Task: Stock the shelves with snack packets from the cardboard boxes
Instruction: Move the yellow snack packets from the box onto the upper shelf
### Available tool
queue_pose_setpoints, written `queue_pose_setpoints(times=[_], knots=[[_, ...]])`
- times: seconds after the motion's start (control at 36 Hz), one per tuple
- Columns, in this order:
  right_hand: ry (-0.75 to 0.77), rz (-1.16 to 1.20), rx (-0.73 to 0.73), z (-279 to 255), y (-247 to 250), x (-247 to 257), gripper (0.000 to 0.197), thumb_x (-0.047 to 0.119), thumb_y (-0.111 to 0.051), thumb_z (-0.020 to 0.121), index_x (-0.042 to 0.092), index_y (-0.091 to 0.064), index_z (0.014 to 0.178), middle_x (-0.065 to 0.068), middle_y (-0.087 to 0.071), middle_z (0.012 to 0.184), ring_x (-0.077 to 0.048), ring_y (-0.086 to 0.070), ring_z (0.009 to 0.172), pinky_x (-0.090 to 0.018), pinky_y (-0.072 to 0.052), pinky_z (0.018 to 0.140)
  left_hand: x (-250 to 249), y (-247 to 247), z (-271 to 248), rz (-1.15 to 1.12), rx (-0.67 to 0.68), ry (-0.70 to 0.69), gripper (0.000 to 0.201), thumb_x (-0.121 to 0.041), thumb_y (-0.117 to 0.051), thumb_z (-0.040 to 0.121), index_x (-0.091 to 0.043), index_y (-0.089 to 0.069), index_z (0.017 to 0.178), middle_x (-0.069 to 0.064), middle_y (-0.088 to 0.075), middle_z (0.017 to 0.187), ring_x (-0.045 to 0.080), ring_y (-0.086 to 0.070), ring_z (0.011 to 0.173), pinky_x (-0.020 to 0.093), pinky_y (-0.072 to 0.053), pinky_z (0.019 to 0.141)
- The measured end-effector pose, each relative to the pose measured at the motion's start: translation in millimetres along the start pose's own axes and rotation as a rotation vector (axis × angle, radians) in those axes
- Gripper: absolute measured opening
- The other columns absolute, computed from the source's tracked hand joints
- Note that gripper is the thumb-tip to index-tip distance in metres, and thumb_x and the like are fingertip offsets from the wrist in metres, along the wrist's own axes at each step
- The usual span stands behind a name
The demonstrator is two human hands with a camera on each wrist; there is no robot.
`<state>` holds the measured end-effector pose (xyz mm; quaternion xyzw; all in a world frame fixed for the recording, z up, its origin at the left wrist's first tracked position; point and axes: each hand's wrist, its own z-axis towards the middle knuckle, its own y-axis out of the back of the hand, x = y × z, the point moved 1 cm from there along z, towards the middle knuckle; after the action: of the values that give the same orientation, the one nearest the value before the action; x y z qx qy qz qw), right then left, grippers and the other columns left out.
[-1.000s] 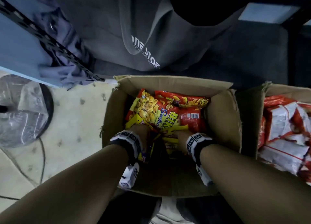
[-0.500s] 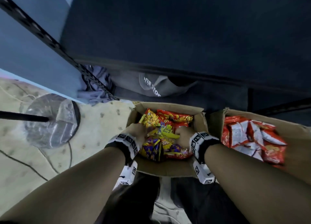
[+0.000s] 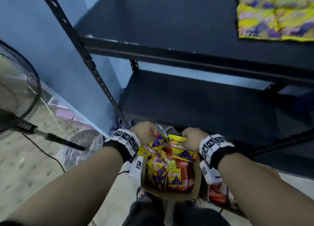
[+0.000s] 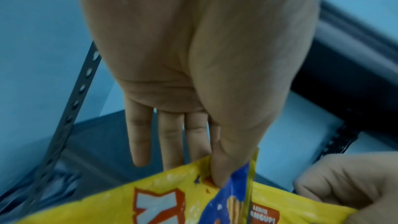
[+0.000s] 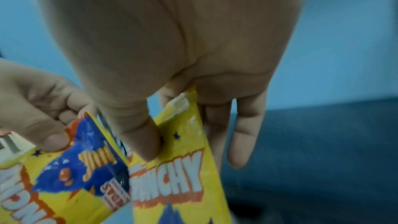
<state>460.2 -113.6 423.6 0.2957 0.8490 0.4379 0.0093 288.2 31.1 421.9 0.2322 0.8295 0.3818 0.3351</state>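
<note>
Above an open cardboard box, the left hand and right hand each pinch glossy, crinkled yellow packets, apparently several; dark metal shelves beyond.

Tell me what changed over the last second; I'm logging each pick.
Both hands rose out of the cardboard box: the left hand pinches one yellow Crunchy packet, the right hand another. A second ago they were down among the packets. The box stayed put, still holding packets.
</note>
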Motion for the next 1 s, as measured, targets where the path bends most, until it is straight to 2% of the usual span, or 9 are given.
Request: queue_pose_setpoints(times=[0.06, 0.11, 0.22, 0.42, 0.47, 0.56, 0.64, 0.78, 1.0], knots=[[0.016, -0.006, -0.032, -19, 32, 12, 0.03, 0.03, -0.065, 0.089, 0.017, -0.046, 0.07, -0.004, -0.055, 0.079, -0.022, -0.051, 0.067, -0.033, -0.039, 0.057, -12, 33, -15, 0.007, -0.03, -0.033, 0.014, -0.023, -0.072, 0.084, -0.03, -0.062, 0.076, -0.016, -0.06, 0.073, 0.009, -0.06, 0.074, 0.021, -0.041, 0.07], [0.04, -0.013, -0.045, -29, 58, 21, 0.026, 0.031, -0.064, 0.089, 0.014, -0.05, 0.075, -0.007, -0.057, 0.083, -0.022, -0.051, 0.068, -0.033, -0.037, 0.058, -19, 55, -21, 0.001, -0.049, -0.049, 0.014, -0.023, -0.072, 0.085, -0.031, -0.063, 0.077, -0.018, -0.059, 0.071, 0.001, -0.057, 0.068, 0.019, -0.041, 0.067], [0.116, -0.047, -0.133, -63, 115, 43, 0.025, 0.032, -0.063, 0.091, 0.007, -0.062, 0.09, -0.008, -0.064, 0.092, -0.021, -0.053, 0.074, -0.032, -0.038, 0.059, -39, 108, -45, -0.021, -0.123, -0.107, 0.01, -0.025, -0.072, 0.088, -0.029, -0.066, 0.08, -0.017, -0.064, 0.077, 0.001, -0.06, 0.072, 0.022, -0.045, 0.068], [0.206, 0.014, -0.361, -104, 190, 63, 0.02, 0.031, -0.063, 0.092, 0.012, -0.059, 0.088, -0.006, -0.06, 0.086, -0.022, -0.054, 0.07, -0.033, -0.037, 0.056, -63, 192, -72, -0.045, -0.317, -0.206, 0.008, -0.026, -0.069, 0.093, -0.031, -0.066, 0.088, -0.012, -0.069, 0.085, 0.005, -0.064, 0.081, 0.025, -0.053, 0.071], [0.228, 0.05, -0.429, -113, 207, 68, 0.018, 0.032, -0.063, 0.092, 0.018, -0.057, 0.083, -0.005, -0.063, 0.086, -0.022, -0.058, 0.069, -0.033, -0.041, 0.056, -70, 214, -76, -0.049, -0.371, -0.241, 0.006, -0.027, -0.069, 0.093, -0.031, -0.067, 0.089, -0.013, -0.069, 0.084, 0.004, -0.065, 0.079, 0.024, -0.053, 0.07], [0.246, 0.092, -0.5, -123, 229, 72, 0.014, 0.028, -0.062, 0.091, 0.017, -0.058, 0.083, -0.002, -0.065, 0.088, -0.024, -0.064, 0.077, -0.038, -0.051, 0.064, -82, 244, -78, -0.034, -0.425, -0.285, 0.004, -0.029, -0.068, 0.094, -0.032, -0.069, 0.092, -0.014, -0.07, 0.085, 0.001, -0.065, 0.08, 0.02, -0.05, 0.068], [0.26, 0.14, -0.568, -128, 248, 73, 0.012, 0.027, -0.061, 0.09, 0.016, -0.061, 0.084, 0.001, -0.066, 0.088, -0.019, -0.065, 0.08, -0.039, -0.053, 0.068, -92, 271, -75, -0.025, -0.447, -0.321, 0.003, -0.03, -0.067, 0.096, -0.032, -0.069, 0.095, -0.015, -0.07, 0.087, -0.001, -0.065, 0.081, 0.019, -0.048, 0.068], [0.244, 0.199, -0.684, -127, 274, 64, 0.014, 0.029, -0.063, 0.093, 0.019, -0.062, 0.083, 0.006, -0.066, 0.083, -0.011, -0.064, 0.073, -0.028, -0.039, 0.055, -108, 304, -59, 0.018, -0.482, -0.372, 0.006, -0.028, -0.066, 0.097, -0.034, -0.066, 0.097, -0.016, -0.068, 0.088, -0.001, -0.063, 0.083, 0.017, -0.044, 0.067], [0.191, 0.255, -0.759, -126, 301, 39, 0.015, 0.027, -0.067, 0.091, 0.021, -0.061, 0.078, 0.005, -0.067, 0.083, -0.011, -0.064, 0.075, -0.03, -0.045, 0.06, -136, 332, -23, 0.111, -0.468, -0.433, 0.011, -0.026, -0.062, 0.099, -0.026, -0.069, 0.107, -0.015, -0.065, 0.092, 0.005, -0.063, 0.087, 0.02, -0.044, 0.068]])
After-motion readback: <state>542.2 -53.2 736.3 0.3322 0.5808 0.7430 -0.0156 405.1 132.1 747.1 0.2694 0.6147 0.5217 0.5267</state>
